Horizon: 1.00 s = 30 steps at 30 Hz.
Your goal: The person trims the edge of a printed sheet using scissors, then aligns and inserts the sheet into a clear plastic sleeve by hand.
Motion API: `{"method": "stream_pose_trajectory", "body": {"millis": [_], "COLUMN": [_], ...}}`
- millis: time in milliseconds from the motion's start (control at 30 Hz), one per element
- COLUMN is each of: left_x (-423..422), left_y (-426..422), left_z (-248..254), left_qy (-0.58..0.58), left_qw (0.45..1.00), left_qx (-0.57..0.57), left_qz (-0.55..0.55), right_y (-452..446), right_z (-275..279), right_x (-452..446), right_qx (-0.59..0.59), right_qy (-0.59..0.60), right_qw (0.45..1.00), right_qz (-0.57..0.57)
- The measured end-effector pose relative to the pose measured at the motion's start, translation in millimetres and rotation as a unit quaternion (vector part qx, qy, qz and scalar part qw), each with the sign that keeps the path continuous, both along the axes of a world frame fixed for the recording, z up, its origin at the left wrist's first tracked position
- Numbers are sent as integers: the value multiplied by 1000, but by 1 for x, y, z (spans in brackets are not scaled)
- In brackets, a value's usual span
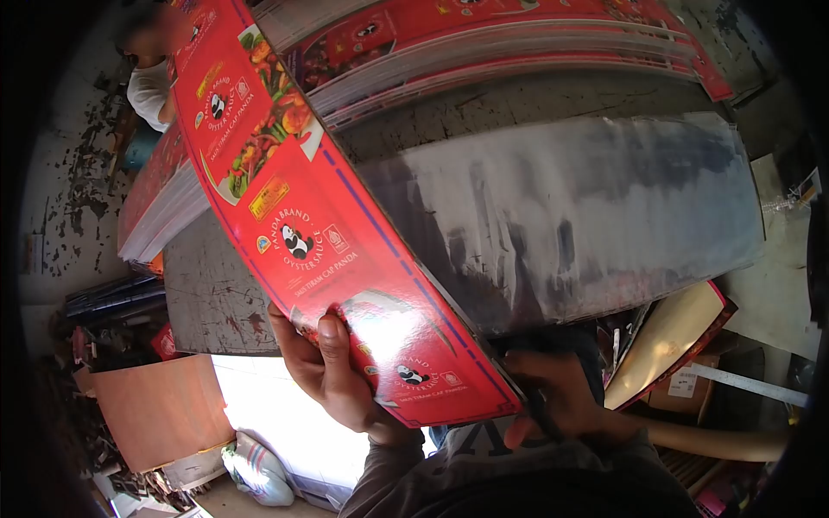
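A long red printed sheet (pixel 324 233) with panda logos and food pictures slants from the top left down to the lower middle. My left hand (pixel 332 367) grips its left edge, thumb on the printed face and fingers behind. My right hand (pixel 553 401) is near the sheet's lower right corner, closed around something dark that I cannot make out. Behind the sheet lies a grey, glossy, scuffed sheet (pixel 570 216) on the worn table (pixel 216 293).
Stacks of red printed sheets stand at the back (pixel 518 43) and at the left (pixel 164 203). A person (pixel 151 86) is at the upper left. On the floor are a brown board (pixel 160 410) and a white sack (pixel 256 469). A cardboard box (pixel 682 388) sits at the lower right.
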<state>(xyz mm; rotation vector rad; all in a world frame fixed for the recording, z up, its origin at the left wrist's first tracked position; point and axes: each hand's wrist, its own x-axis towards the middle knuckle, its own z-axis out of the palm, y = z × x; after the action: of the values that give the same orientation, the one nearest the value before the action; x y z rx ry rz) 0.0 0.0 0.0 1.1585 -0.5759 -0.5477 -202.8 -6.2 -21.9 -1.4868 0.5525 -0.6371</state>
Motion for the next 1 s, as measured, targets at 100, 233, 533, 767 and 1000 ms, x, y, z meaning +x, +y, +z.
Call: {"method": "stream_pose_trajectory", "body": {"millis": [100,233,533,767,1000], "left_x": [-2,-5,-4,-5,-2], "left_y": [-2,-5,-5,-6,-4], "left_z": [-1,6,9,9,6], "left_qy": [-2,-6,-47,-40,-43], "left_qw": [1000,1000,999,999,999], "left_qx": [-2,3,-1,14,-1], "left_qz": [10,16,-22,1,-5], "right_y": [4,0,-8,-4,-4], "right_z": [-9,-14,-8,-3,6], "right_x": [0,0,3,4,3], "right_qx": [75,128,1,-1,-26], "right_qy": [-12,-62,-44,-48,-9], "right_qw": [996,990,999,997,998], "right_qz": [-48,-2,16,-52,-61]}}
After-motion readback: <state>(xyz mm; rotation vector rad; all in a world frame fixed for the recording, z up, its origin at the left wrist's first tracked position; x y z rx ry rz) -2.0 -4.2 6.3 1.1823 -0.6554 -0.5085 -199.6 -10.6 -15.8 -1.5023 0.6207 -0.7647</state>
